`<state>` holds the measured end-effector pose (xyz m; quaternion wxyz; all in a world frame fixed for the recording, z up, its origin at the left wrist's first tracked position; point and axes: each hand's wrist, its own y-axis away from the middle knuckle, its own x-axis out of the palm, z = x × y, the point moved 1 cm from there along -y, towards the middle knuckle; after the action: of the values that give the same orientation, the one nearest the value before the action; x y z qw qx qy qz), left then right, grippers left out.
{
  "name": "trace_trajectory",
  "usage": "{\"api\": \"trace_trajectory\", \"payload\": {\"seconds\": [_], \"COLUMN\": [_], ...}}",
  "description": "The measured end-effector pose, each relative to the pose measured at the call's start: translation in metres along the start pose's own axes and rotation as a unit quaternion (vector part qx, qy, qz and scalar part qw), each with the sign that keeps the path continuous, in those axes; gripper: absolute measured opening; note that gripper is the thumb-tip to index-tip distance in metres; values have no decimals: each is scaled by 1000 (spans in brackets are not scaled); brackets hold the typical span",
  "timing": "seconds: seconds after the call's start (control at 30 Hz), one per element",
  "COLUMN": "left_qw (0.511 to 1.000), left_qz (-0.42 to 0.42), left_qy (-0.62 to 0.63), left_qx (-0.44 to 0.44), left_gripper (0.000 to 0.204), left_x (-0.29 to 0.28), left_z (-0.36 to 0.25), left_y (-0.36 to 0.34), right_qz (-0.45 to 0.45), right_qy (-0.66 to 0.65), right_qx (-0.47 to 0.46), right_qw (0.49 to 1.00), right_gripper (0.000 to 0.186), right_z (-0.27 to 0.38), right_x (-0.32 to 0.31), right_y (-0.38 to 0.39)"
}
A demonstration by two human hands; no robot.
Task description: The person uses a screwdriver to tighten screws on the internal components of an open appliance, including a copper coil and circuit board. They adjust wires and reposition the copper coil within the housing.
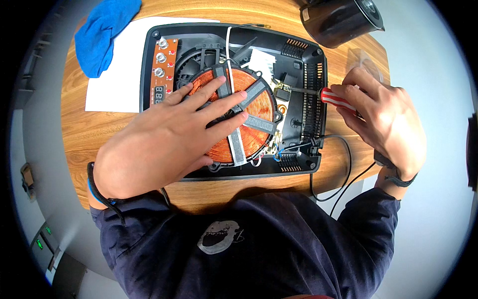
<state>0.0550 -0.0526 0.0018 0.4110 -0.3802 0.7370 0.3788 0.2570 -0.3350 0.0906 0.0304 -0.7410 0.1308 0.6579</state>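
Observation:
An opened induction cooktop (312, 119) lies on the table, its black housing exposing the parts inside. My left hand (174, 132) rests flat with spread fingers over the round copper coil (260, 107), hiding its left part. My right hand (381, 112) is closed round the red-and-white handle of a screwdriver (332, 95). The screwdriver's shaft points left over the housing's right wall, and its tip is by the dark components of the circuit board (282, 94) beside the coil. Whether the tip touches a part, I cannot tell. A white strap (229, 50) runs across the coil.
An orange control board (164, 65) sits along the housing's left side, near a black fan (191, 65). A blue cloth (102, 37) and white sheet (112, 92) lie at the left. At the back right stands a black jug (338, 22). A black cord (348, 154) loops off the right side.

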Motion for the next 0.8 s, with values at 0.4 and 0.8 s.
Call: {"api": "trace_trajectory", "payload": {"seconds": [0.4,0.8], "left_qw": [1000,1000], "left_qz": [3,1], "left_qy": [-6,-11], "left_qx": [4,8], "left_gripper": [102,101], "left_x": [-2,-2], "left_z": [0,0], "left_y": [-2,-2], "right_qz": [12,8], "right_qy": [3,3], "right_qx": [24,26], "right_qw": [1000,1000], "right_gripper": [27,25], "right_z": [8,11], "right_x": [-3,-2], "right_y": [5,2]}}
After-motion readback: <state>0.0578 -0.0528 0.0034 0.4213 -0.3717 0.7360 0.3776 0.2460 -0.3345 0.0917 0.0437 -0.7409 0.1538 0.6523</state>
